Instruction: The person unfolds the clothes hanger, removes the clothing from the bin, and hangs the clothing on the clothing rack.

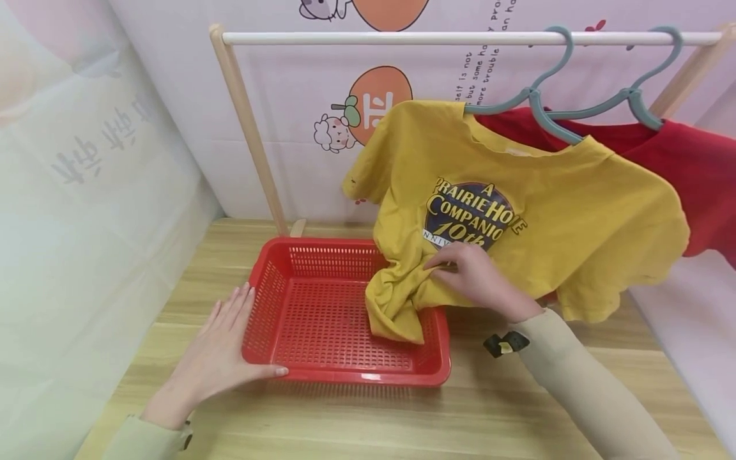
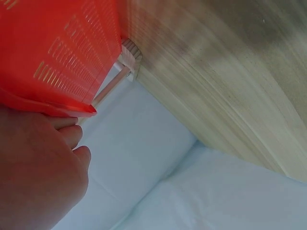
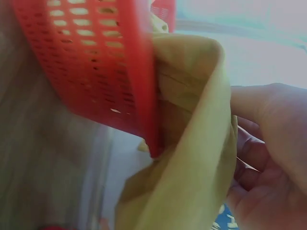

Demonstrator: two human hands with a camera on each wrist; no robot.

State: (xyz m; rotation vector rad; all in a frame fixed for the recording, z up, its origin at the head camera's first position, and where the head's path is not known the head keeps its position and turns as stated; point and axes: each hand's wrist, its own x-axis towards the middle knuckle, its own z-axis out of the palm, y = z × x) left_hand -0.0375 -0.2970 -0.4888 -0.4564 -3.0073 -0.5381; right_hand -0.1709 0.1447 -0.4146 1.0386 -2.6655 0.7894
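A yellow T-shirt (image 1: 552,211) with a printed front hangs from a blue-green hanger (image 1: 554,124). Its lower left part is bunched and droops over the right side of a red plastic basket (image 1: 345,374). My right hand (image 1: 474,278) pinches the bunched fabric above that rim; in the right wrist view the yellow cloth (image 3: 196,129) drapes over the basket's edge beside the fingers. At the basket's front left corner, my left hand (image 1: 215,351) rests with straight fingers along the left side and the thumb on the front rim.
A rack with a white rod (image 1: 391,38) and wooden posts (image 1: 250,128) stands behind the basket. Behind the yellow shirt, a red T-shirt (image 1: 704,185) hangs on a second hanger (image 1: 635,96). Printed sheets cover the walls (image 1: 75,211) around the wooden tabletop (image 1: 322,428).
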